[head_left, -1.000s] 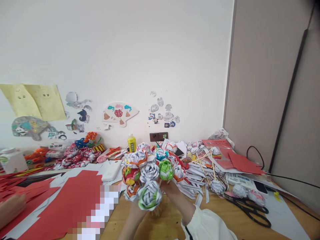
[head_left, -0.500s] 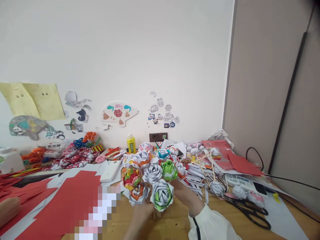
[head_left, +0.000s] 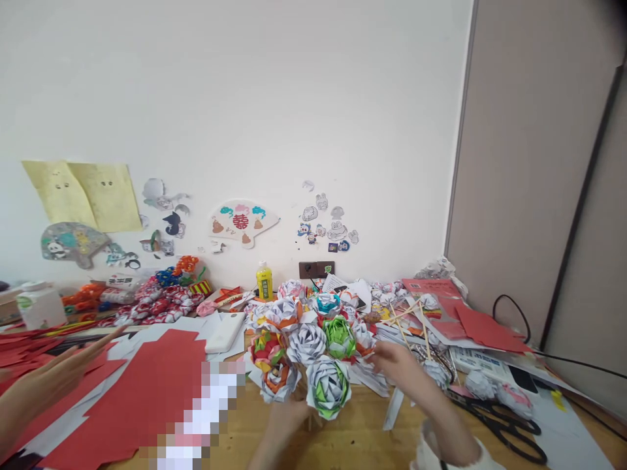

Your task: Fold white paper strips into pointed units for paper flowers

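Clearance for a hand exists above the paper-flower bouquet (head_left: 307, 343) and over the bare tabletop (head_left: 365, 440) at its near right. The right hand (head_left: 396, 365) obstructs the bouquet's right flank; the left hand (head_left: 290, 416) obstructs its underside. A yellow bottle (head_left: 264, 282) stands behind it.

Single head-worn view, facing white wall (head_left: 313, 98), table (head_left: 362, 427) close below

Left hand (head_left: 292, 412) closed, fingers mostly hidden, right hand (head_left: 398, 364) higher and to its right, fingers bent, right forearm (head_left: 443, 418) slanting inward
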Tool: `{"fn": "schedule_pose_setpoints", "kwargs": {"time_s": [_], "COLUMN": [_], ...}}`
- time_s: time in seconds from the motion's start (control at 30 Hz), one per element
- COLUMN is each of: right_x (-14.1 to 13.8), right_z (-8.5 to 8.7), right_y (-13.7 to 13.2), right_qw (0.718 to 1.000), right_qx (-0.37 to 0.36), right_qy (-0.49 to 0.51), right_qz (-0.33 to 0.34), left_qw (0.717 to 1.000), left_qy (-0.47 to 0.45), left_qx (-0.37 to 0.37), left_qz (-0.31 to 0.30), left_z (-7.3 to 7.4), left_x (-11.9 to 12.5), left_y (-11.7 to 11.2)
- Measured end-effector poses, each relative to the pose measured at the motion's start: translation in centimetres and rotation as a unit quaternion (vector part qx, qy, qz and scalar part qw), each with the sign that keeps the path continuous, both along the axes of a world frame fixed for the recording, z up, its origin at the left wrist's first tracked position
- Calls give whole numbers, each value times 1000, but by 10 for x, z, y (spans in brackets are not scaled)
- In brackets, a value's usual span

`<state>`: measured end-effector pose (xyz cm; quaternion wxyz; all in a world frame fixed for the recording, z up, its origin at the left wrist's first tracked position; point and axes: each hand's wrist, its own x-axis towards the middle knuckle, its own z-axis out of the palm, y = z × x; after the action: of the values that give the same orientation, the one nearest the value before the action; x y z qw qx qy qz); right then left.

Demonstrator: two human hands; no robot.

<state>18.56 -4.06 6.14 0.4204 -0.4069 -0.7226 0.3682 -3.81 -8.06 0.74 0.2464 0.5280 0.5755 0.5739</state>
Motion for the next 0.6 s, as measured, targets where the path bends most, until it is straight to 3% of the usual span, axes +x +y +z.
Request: {"fn": "schedule_pose_setpoints", "kwargs": {"time_s": [0.07, 0.1, 0.17, 0.27, 0.33, 0.4, 0.6], "right_x": [13, 13, 1, -33, -52, -65, -71], "right_z": [32, 52, 93, 136, 150, 155, 159], "right_y": [-7, -10, -15, -11, -5, 0, -7], "right_qw": [981, 964, 924, 819, 761, 726, 674], "right_qx": [121, 200, 361, 493, 529, 550, 587], "right_qy": [-13, -28, -95, -253, -311, -342, -378], "right_qz": [-151, -172, -83, 145, 211, 231, 244], "left_qw": [1000, 1000, 1000, 1000, 1000, 999, 997], "left_qy": [4, 5, 6, 9, 11, 17, -10], "left_qx": [-14, -22, -26, -23, -16, -8, 8], "left_qz": [-4, -5, -7, -17, -20, -31, -82], "left_z": [5, 8, 12, 17, 18, 18, 12], "left_x": [2, 3, 5, 6, 6, 6, 9], "left_y": [-3, -4, -6, -9, -9, -9, -7]}}
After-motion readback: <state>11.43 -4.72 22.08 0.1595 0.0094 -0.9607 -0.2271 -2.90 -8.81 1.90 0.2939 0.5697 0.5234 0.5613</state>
